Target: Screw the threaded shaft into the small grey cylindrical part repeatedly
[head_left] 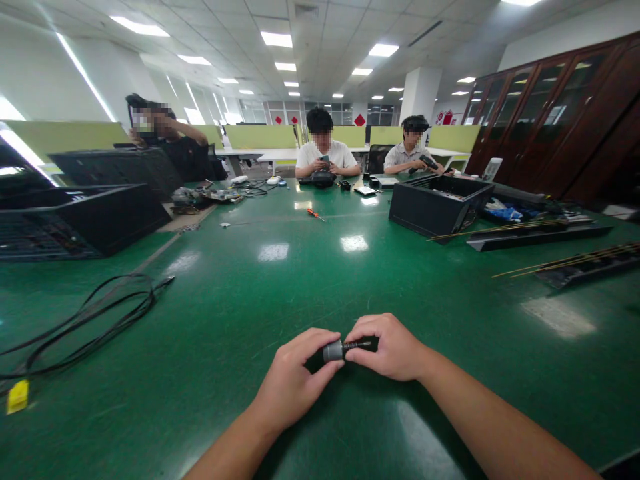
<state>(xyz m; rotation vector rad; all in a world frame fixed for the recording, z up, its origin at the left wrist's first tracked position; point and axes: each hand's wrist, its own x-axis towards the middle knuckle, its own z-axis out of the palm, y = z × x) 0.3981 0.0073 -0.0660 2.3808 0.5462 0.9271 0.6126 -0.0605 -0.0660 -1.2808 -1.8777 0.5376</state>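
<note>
1. A green table (240, 293) spreads toward twelve o'clock.
2. A black computer case (415, 210) stands at one o'clock.
3. Left hand (295, 370) — clamped on a grey cylinder (333, 351).
4. Right hand (393, 347) — fingertips around its dark shaft (357, 345); whether gripping, I cannot tell.
5. The grey cylinder sits between both hands, shaft toward three o'clock.

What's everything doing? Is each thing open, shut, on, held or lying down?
Small grey cylinder with dark rod: sideways, held.
Bare left hand: pinching the cylinder.
Bare right hand: curled around the rod; grip unclear.
Slim orange-handled screwdriver: lying on the shiny green table.
Long black cable: loosely looped.
Black box-shaped case at right: open on top.
Dark wooden glass-doored cabinet: seemingly shut.
Rectangular white ceiling lights: lit.
</note>
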